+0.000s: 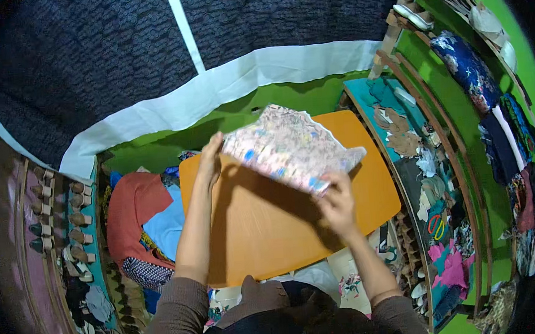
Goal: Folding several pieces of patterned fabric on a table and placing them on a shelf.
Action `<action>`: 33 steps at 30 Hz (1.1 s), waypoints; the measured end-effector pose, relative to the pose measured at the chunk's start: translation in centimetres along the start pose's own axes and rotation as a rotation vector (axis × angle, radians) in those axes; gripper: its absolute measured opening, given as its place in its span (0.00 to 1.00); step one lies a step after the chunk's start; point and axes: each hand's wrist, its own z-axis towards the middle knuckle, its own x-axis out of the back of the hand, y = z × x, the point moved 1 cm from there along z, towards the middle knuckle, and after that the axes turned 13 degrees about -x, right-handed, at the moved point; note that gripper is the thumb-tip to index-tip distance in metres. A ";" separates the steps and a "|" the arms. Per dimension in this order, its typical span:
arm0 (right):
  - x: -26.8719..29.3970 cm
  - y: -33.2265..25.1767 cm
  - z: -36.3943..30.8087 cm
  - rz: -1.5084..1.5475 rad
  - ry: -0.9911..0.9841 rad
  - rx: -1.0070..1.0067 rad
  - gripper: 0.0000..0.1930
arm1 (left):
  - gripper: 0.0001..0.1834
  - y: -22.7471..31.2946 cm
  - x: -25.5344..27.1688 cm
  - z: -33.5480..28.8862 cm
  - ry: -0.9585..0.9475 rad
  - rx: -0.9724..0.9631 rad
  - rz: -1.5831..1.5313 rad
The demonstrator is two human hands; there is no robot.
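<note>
Above the orange-brown table (254,242) I hold up a pale pink piece of fabric (291,143) with a small multicoloured print and blue spots. It looks folded and hangs tilted, with a white edge along its far side. My left hand (213,157) grips its left corner. Lower down, my right hand (336,207) pinches the near right corner between thumb and fingers. The cloth is lifted clear of the tabletop and casts a dark shadow on it. Whether it is a garment or a plain cloth, I cannot tell.
Left of the table lies a heap of clothes with a rust-red cloth (131,207) and a light blue cloth (167,220). Shoe racks (80,220) stand at the far left. Shelves on the right hold cloth scraps, a magenta cloth (451,266) and scissors (436,226).
</note>
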 end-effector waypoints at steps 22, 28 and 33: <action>-8.3 14.4 0.2 -0.357 -0.374 -0.511 0.24 | 0.24 -3.2 6.1 -16.3 0.120 -0.094 1.571; -9.4 18.4 0.3 0.013 -0.493 -0.860 0.28 | 0.22 -5.4 4.3 -13.9 -0.032 0.008 1.602; -8.2 16.3 2.0 -0.245 -0.626 -0.667 0.17 | 0.17 -5.2 3.8 -14.5 0.078 -0.054 1.571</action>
